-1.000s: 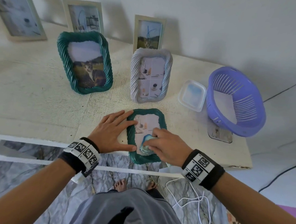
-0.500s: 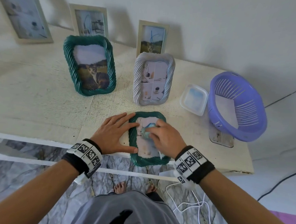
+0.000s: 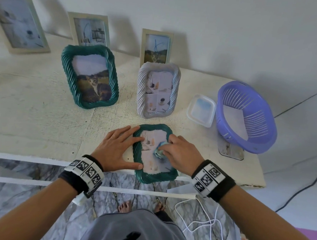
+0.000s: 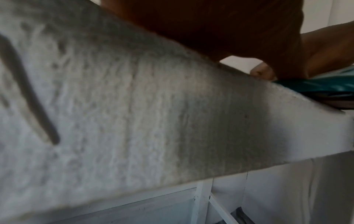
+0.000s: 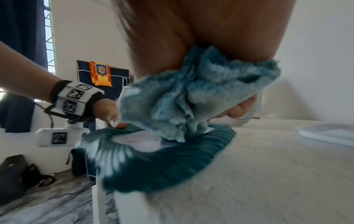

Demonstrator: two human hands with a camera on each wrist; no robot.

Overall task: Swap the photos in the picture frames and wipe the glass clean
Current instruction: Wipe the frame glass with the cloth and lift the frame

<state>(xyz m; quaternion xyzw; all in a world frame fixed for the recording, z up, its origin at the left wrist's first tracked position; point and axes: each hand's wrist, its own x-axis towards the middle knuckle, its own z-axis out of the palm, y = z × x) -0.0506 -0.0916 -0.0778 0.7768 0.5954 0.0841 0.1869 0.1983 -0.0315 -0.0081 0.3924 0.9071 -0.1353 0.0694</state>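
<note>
— Where is the frame being cleaned?

— The small green frame lies flat, glass up, at the near edge of the white table, its near end hanging just past the edge.

— And the hands?

— The left hand lies flat with straight, spread fingers, grasping nothing; its fingertips and thumb press on the frame's left rim. The right hand has its fingers curled round a bunched blue cloth, which it presses on the glass near the middle. From the right wrist view the cloth hangs crumpled below the palm and touches the glass.

— What else stands on the table?

— Farther back, a large green frame with a cat photo stands upright on the left, and a grey frame stands right of it. Three pale frames lean at the wall behind. To the right sit a clear plastic lid and, just beside it, a purple basket, tilted.
</note>
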